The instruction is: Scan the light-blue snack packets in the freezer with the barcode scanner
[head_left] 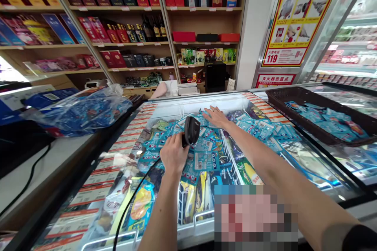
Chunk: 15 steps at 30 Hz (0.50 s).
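My left hand [173, 153] is wrapped around the grip of a black handheld barcode scanner [192, 130], its cable trailing down to the front left. The scanner is held above blue packets [206, 160] heaped on the glass top of a chest freezer [203, 98]. Farther back, my right hand [217, 117] reaches out flat with fingers spread, over or touching the packets at the far side. It holds nothing that I can see. Whether its fingertips press on a packet is hard to tell.
A brown plastic tray [294, 119] with more blue packets sits at the right. To the left, a clear plastic bag of blue packets [94, 110] lies by the counter. Shelves with boxes and bottles [159, 27] line the back wall. Pixelation hides part of the front edge.
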{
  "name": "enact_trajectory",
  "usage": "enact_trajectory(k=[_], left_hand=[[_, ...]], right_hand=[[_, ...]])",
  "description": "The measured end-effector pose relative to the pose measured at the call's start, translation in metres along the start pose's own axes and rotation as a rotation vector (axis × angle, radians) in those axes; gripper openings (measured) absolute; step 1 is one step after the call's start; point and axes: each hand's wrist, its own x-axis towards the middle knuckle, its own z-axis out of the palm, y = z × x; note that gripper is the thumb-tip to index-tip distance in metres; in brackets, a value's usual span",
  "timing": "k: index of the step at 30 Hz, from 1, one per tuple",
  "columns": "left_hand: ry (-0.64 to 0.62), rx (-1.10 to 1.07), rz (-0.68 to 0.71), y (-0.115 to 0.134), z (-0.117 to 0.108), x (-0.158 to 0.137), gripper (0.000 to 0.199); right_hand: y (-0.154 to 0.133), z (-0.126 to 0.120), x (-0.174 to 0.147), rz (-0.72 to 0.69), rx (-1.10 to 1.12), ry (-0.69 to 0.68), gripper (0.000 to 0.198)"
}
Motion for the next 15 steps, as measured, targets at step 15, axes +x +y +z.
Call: enact_trajectory(k=[15], left_hand=[[-0.018,0.013,0.036,0.000,0.007,0.002,0.031]], right_hand=[[-0.015,0.028,-0.028,0.005,-0.042,-0.017,0.064]])
